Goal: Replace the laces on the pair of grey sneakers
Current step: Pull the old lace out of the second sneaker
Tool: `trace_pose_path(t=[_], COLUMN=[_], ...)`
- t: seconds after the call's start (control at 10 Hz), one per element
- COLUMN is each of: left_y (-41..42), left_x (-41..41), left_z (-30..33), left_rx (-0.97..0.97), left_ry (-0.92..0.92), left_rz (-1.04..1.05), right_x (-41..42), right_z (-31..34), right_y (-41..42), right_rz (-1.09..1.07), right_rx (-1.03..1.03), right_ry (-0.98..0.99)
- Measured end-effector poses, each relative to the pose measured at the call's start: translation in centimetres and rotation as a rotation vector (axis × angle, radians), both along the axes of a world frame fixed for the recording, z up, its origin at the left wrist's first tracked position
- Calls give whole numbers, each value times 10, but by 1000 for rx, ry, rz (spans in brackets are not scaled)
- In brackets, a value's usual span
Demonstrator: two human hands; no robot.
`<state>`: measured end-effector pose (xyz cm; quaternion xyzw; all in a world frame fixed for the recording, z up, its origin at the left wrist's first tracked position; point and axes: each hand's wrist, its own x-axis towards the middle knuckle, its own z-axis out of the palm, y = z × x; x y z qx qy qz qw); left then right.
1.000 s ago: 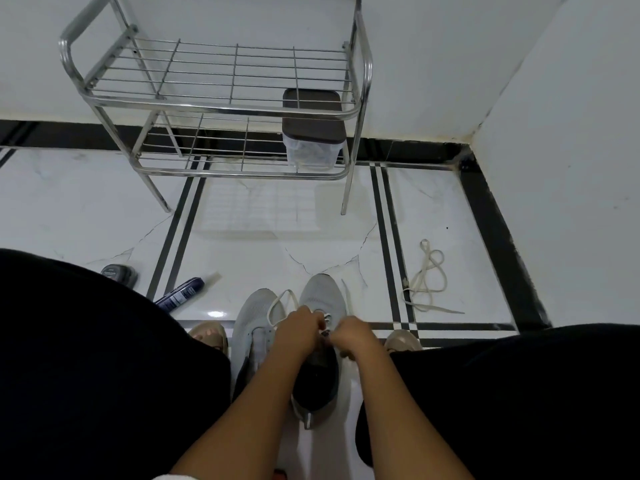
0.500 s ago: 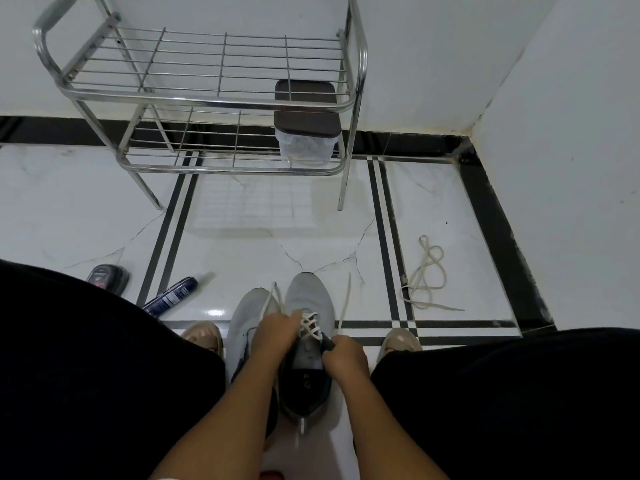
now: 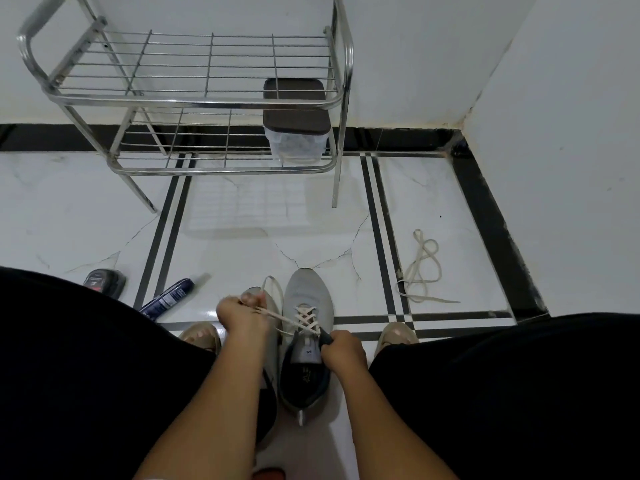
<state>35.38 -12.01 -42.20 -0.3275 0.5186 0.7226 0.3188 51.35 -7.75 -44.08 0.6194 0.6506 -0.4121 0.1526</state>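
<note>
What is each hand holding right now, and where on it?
The left hand grips the cream lace by its free length, drawn taut off the eyelets. The right hand pinches the right sneaker by its dark collar edge beside the tongue.

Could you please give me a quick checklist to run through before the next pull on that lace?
1. Left hand grips the lace being pulled: ok.
2. Right hand steadies the right sneaker at its collar: ok.
3. Lace crosses evenly over the lower eyelets: ok.
4. Top eyelets threaded: cannot tell, the right hand hides them.
5. Left sneaker laced: cannot tell, the left arm covers it.
6. Loose lace on the floor lies away from the work: ok.
</note>
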Motion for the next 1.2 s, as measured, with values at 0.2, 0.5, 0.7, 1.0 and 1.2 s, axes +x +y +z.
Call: trace_pose_path(t=[0.2, 0.5, 0.7, 1.0, 1.2], left_y=[5, -5, -5, -15, -33], left_x=[42, 58, 5, 43, 49], left_z=[-17, -40, -19, -6, -25], left_rx=[-713, -809, -396, -986, -928], left_ry=[1108, 1158, 218, 971, 877], left_rz=[-1722, -1762, -557, -1468, -1429], right_x=[-2, -1, 2, -25, -33], right_z=[0, -1, 0, 13, 7], right_y=[-1, -2, 0, 17, 0], right_rz=[16, 30, 9, 118, 376], right_rx=[7, 15, -12, 307, 350], right_ry=[-5, -6, -27, 146, 95])
